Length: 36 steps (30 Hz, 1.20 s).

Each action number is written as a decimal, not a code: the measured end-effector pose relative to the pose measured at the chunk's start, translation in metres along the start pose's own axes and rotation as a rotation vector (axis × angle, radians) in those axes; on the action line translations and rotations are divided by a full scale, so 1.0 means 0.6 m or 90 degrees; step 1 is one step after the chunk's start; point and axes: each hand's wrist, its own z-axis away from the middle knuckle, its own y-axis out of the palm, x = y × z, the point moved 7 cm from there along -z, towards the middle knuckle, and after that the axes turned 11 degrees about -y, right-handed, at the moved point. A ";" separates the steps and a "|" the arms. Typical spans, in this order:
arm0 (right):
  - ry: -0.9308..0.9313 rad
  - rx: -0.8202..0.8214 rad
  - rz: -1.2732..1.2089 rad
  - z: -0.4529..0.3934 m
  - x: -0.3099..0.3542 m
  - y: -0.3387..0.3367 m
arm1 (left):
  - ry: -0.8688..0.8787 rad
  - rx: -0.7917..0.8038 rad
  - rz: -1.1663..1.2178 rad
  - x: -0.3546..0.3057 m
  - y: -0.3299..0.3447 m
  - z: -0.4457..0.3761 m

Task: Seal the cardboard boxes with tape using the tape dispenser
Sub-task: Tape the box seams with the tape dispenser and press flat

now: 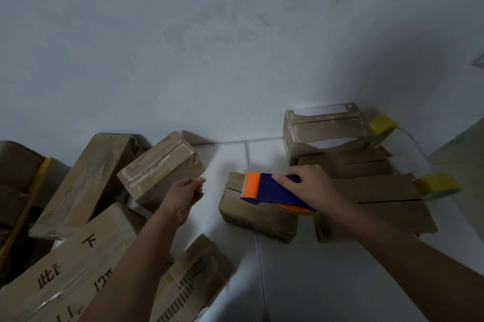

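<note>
Tape dispenser [272, 190] gripped by right hand [309, 185] atop small box [258, 213], left hand [187, 192] loosely curled, empty

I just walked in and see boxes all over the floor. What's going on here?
A person is taping cardboard boxes shut. Their right hand holds a blue and orange tape dispenser on top of a small box in the middle of the floor. The left hand hovers beside it, loosely curled and holding nothing. More boxes lie on both sides, and two yellow tape rolls sit by the boxes on the right.
</note>
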 end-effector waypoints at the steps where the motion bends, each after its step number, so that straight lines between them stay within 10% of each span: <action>1: 0.003 0.000 0.012 -0.002 0.000 0.003 | -0.014 0.010 -0.008 0.005 0.002 -0.007; 27: 0.082 0.012 0.075 -0.013 -0.020 0.046 | -0.101 0.016 -0.169 0.093 0.083 -0.080; 36: 0.075 0.029 0.102 -0.014 -0.009 0.046 | 0.086 -0.118 -0.406 0.054 0.050 -0.048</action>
